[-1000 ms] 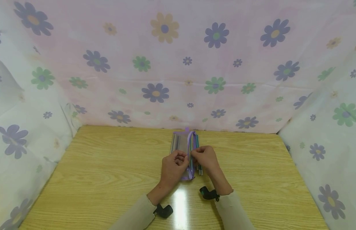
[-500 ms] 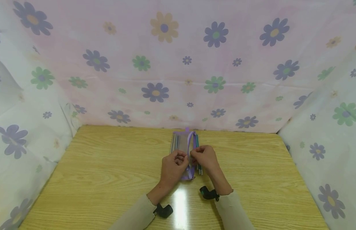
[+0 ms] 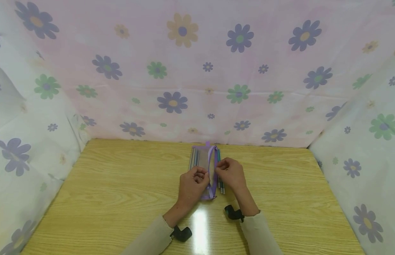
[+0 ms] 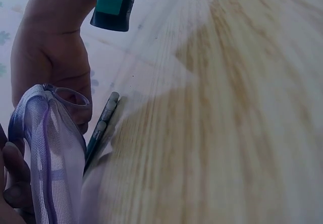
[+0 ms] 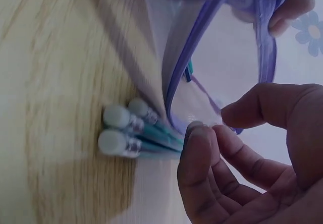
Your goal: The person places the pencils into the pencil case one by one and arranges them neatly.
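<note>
A purple mesh pencil case (image 3: 202, 156) lies at the table's far middle, its zip undone and the mouth gaping. My left hand (image 3: 191, 186) pinches the left edge of that mouth. By the right edge is my right hand (image 3: 233, 173), its fingers loosely bent; the right wrist view shows thumb and index fingertip apart with nothing between them. Thin pencils (image 3: 195, 157) show along the case's left side. Beside its right side lie several green pencils (image 5: 161, 135) with white eraser ends towards me. The fingers of my left hand are partly cut off in the left wrist view.
The wooden table (image 3: 120, 184) spreads out on both sides of the case. A flowered cloth (image 3: 197, 81) stands behind it and at both sides. Black wrist cameras (image 3: 182, 234) hang below each wrist, above the table.
My right hand has moved right, from over the case's mouth to its right edge. The thin pencil seen in the mouth earlier no longer shows there. My left hand stays put.
</note>
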Action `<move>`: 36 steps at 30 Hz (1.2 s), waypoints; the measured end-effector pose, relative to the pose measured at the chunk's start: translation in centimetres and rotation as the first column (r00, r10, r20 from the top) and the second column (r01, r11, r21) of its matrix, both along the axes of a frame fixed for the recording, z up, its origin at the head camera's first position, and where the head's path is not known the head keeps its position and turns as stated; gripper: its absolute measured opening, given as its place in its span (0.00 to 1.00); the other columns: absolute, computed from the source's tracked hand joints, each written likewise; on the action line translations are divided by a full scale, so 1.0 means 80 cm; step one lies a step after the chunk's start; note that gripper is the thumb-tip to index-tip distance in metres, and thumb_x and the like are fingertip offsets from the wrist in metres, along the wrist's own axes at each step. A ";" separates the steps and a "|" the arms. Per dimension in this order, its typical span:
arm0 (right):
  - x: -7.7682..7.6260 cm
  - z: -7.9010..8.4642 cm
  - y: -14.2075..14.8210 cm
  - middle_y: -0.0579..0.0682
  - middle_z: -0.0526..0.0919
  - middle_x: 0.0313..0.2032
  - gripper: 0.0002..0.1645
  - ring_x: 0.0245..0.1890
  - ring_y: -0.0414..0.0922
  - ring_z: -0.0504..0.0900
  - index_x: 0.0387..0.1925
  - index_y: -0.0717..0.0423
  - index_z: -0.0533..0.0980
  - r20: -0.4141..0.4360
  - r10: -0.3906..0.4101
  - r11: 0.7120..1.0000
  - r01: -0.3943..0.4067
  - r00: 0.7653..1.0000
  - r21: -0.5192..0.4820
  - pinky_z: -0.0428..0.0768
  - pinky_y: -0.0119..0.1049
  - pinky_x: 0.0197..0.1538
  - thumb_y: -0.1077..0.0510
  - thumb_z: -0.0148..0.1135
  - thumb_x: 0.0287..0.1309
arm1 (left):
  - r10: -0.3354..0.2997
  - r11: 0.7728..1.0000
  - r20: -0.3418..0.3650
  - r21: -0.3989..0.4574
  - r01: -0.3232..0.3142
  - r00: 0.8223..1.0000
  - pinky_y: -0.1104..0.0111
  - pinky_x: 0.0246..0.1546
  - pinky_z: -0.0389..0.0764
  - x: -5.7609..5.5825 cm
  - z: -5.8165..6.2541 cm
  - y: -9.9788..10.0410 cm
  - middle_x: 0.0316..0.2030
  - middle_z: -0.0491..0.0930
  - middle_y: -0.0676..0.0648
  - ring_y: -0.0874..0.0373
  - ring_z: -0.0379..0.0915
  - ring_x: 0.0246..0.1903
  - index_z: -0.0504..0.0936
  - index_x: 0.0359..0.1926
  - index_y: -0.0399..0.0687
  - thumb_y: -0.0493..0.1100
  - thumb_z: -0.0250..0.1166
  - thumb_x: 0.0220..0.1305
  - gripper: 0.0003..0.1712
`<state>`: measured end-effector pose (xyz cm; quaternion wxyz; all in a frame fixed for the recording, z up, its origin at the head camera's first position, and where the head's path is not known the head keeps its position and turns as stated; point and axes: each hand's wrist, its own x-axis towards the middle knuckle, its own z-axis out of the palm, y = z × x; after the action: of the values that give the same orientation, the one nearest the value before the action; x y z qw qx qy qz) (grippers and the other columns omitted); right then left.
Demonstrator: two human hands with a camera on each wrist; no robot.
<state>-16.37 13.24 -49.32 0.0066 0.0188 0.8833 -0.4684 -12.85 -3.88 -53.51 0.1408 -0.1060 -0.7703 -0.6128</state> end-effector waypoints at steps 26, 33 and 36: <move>-0.010 -0.016 0.020 0.52 0.85 0.27 0.07 0.28 0.46 0.81 0.33 0.62 0.83 -0.004 -0.049 0.987 0.049 0.999 0.151 0.79 0.37 0.31 0.65 0.70 0.49 | 0.030 0.999 -0.009 0.016 -0.030 0.999 0.72 0.20 0.79 0.000 0.003 0.000 0.26 0.86 0.54 0.65 0.78 0.18 0.87 0.37 0.46 0.32 0.69 0.65 0.04; -0.008 -0.016 0.017 0.52 0.84 0.27 0.06 0.27 0.47 0.80 0.31 0.62 0.83 -0.023 -0.067 0.980 0.070 0.998 0.188 0.79 0.39 0.31 0.65 0.70 0.49 | 0.023 1.000 0.001 0.021 -0.023 1.000 0.73 0.19 0.77 -0.002 0.002 -0.001 0.26 0.86 0.54 0.65 0.77 0.17 0.87 0.36 0.47 0.34 0.69 0.65 0.04; -0.005 -0.015 0.016 0.53 0.84 0.26 0.04 0.25 0.48 0.80 0.29 0.62 0.82 -0.020 -0.070 0.976 0.072 0.997 0.208 0.80 0.41 0.30 0.65 0.70 0.49 | 0.020 0.999 -0.002 0.031 -0.020 1.000 0.74 0.19 0.77 -0.002 0.001 -0.001 0.26 0.86 0.54 0.64 0.77 0.17 0.87 0.36 0.47 0.34 0.70 0.65 0.04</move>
<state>-16.79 14.54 -50.49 -0.0178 0.0479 0.9262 -0.3735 -13.02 -3.95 -53.40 0.1494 -0.0968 -0.7615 -0.6232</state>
